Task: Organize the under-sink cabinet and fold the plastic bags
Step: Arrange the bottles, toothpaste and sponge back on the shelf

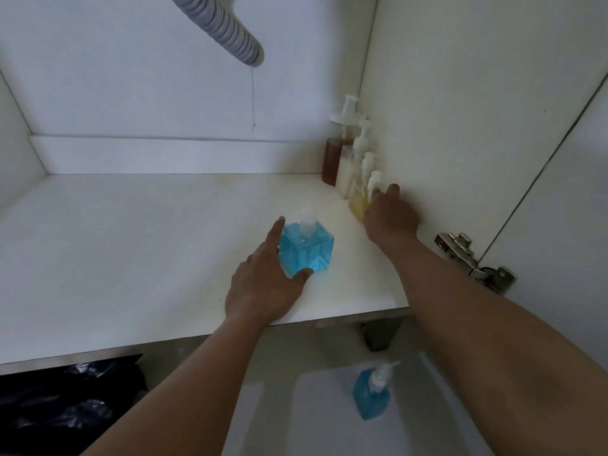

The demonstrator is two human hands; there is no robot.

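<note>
blue bottle A (307, 248) on the cabinet floor (131, 258), blue bottle B (370, 396) below its front edge, so 2 blue, 4 amber/white pump bottles (345, 172) rowed along its right edge, 1 grey hose (227, 31) above it, 1 hinge (473, 261) right of it, black bags (59, 413) below its left front, count unclear

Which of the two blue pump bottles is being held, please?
The blue bottle on the cabinet shelf, gripped by the left hand; the other bottle stands outside, lower down.
</note>
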